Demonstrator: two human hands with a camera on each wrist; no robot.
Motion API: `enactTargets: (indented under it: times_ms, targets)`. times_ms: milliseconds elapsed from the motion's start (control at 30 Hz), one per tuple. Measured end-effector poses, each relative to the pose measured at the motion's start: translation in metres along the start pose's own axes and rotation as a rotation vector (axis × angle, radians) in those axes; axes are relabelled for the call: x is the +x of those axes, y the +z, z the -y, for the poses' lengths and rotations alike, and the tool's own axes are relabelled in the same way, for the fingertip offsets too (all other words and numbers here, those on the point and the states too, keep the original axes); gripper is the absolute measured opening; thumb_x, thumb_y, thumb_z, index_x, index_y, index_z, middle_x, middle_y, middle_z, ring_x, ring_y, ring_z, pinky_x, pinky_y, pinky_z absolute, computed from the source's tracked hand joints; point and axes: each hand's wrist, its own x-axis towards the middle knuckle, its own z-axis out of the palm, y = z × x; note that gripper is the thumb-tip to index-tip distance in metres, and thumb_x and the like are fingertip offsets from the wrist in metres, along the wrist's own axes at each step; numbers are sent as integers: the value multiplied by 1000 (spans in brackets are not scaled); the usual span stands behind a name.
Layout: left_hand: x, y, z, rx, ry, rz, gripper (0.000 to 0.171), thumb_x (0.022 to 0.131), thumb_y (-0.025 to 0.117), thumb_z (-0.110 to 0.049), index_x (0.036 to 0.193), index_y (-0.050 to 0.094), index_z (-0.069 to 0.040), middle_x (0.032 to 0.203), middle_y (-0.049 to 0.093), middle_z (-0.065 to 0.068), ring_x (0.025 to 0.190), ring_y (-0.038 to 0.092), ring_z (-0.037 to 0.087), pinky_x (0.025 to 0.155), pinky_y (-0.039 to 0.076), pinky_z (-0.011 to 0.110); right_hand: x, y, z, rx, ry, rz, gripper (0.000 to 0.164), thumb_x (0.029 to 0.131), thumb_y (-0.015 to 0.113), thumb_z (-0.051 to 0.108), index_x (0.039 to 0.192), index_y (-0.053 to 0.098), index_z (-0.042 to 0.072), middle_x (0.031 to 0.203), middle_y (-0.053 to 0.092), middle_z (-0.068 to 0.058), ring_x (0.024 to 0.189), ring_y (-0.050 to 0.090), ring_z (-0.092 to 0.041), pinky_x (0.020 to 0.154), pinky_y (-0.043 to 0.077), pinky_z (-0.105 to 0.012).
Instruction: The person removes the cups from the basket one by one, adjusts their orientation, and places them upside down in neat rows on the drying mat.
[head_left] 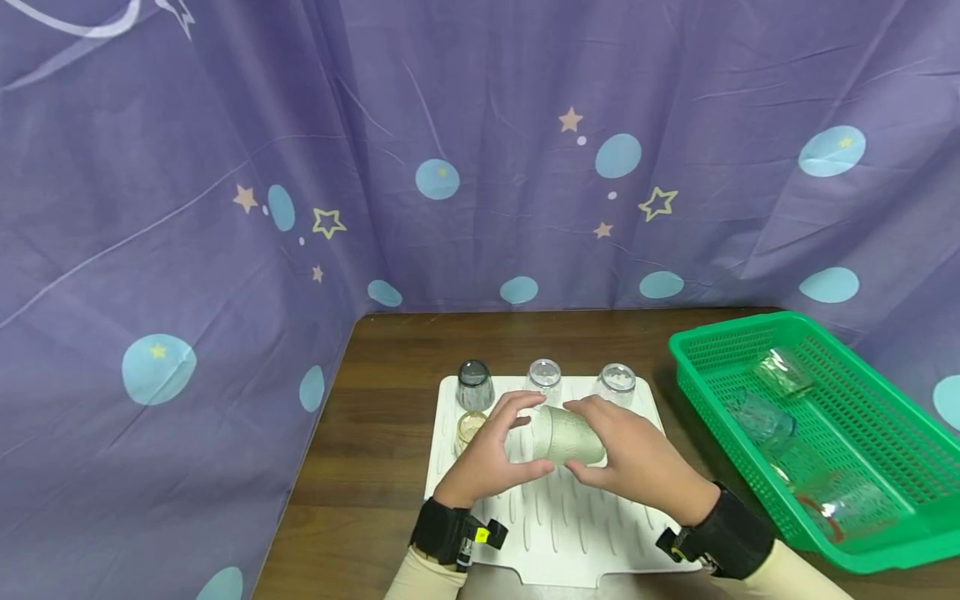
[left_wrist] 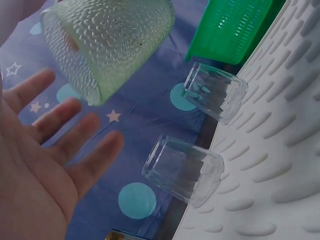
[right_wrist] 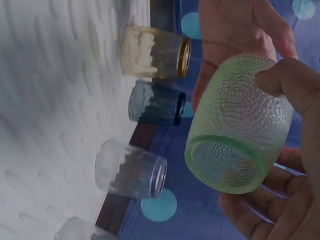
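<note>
A pale green glass with a pebbled surface is tilted on its side above the white draining tray. My right hand grips it near its base, thumb on the side facing the right wrist camera. At its mouth end, my left hand is spread, fingers fairly straight; in the left wrist view they stand apart from the rim. Upside down on the tray are a dark blue-grey glass, an amber glass partly behind my left hand, and two clear glasses, one in the middle and one to the right.
A green plastic basket stands to the right of the tray, with several glasses lying in it, including a clear one with red on it. The brown wooden table runs back to a purple curtain.
</note>
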Motion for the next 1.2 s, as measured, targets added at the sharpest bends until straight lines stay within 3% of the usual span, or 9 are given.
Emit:
enactTargets:
  times_ms: [200, 333, 600, 733, 867, 967, 1067, 1200]
  targets:
    - [-2, -1, 1, -52, 30, 4, 58, 92, 78, -25, 144, 51, -20, 147, 49, 3, 137, 48, 18, 105, 53, 38, 6, 6, 7, 39, -23, 6, 68, 75, 90, 38, 130, 61, 13, 118, 66, 5, 92, 60, -5, 73, 56, -30]
    - [-3, -3, 1, -85, 30, -24, 55, 91, 79, -22, 139, 54, -19, 141, 53, 1, 131, 52, 19, 100, 55, 35, 5, 8, 7, 105, 11, 4, 67, 75, 90, 34, 131, 60, 13, 120, 65, 5, 94, 61, -6, 74, 57, -29]
    - [-5, -12, 3, -215, 81, -134, 56, 85, 76, -9, 136, 53, -7, 138, 54, 14, 128, 54, 22, 99, 56, 42, 0, 7, 2, 553, 113, -73, 63, 79, 85, -2, 134, 54, 8, 127, 62, -4, 111, 64, -18, 85, 62, -44]
    - [-5, -13, 5, -273, 97, -153, 55, 85, 73, -11, 134, 51, -3, 137, 53, 20, 128, 54, 22, 99, 56, 44, 3, 11, 1, 611, 76, -117, 60, 79, 86, -3, 130, 57, 11, 122, 63, -3, 109, 65, -16, 83, 62, -39]
    - [-6, -14, 10, -226, 100, -138, 52, 91, 66, -27, 135, 51, -4, 136, 54, 21, 127, 54, 24, 101, 54, 43, 6, 16, 0, 605, 41, -123, 57, 78, 86, -3, 126, 60, 12, 117, 64, -1, 106, 64, -15, 79, 62, -35]
    - [-6, -18, 14, -147, 145, -157, 53, 96, 61, -35, 136, 51, -1, 133, 56, 23, 125, 55, 34, 105, 52, 48, 7, 21, -4, 542, 40, -109, 54, 77, 86, -1, 123, 62, 14, 115, 63, 5, 104, 62, -11, 77, 61, -32]
    - [-7, -24, 16, -102, 163, -205, 51, 99, 59, -31, 137, 51, 1, 133, 57, 23, 125, 55, 40, 108, 48, 52, 5, 30, -11, 438, 52, -104, 50, 77, 87, 4, 120, 63, 16, 112, 61, 8, 100, 59, -8, 75, 59, -31]
    - [-8, -33, 18, -79, 163, -278, 46, 98, 57, -21, 137, 53, 2, 132, 58, 21, 125, 57, 36, 106, 49, 54, 2, 45, -20, 287, 78, -100, 47, 75, 88, 12, 116, 65, 14, 108, 61, 7, 94, 59, -7, 71, 57, -29]
